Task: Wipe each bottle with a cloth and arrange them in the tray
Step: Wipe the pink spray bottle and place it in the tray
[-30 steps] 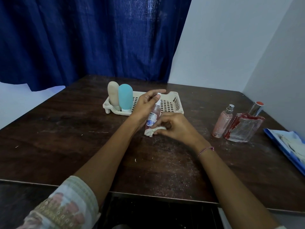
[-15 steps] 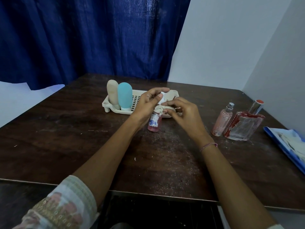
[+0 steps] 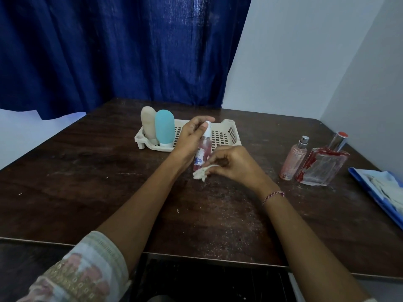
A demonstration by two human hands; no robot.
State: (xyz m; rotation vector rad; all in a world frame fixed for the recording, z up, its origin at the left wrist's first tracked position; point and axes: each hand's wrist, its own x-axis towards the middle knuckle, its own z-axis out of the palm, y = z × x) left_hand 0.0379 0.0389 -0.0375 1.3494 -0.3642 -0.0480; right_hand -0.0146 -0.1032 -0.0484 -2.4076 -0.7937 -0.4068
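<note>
Steadying the pink spray bottle [image 3: 204,149] upright just in front of the tray [image 3: 227,136], left hand [image 3: 190,139] grips its cap end so wiping won't tip it; right hand [image 3: 232,164] pinches the cloth [image 3: 200,174] at its base, prob. resting on the surface [image 3: 87,182].

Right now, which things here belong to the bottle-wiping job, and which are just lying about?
In the job: left hand gripping the spray bottle; right hand pinching the cloth; tray holding the beige bottle and blue bottle; pink perfume bottle and square glass bottle waiting on the table.
Lying about: blue packet; curtain.
</note>
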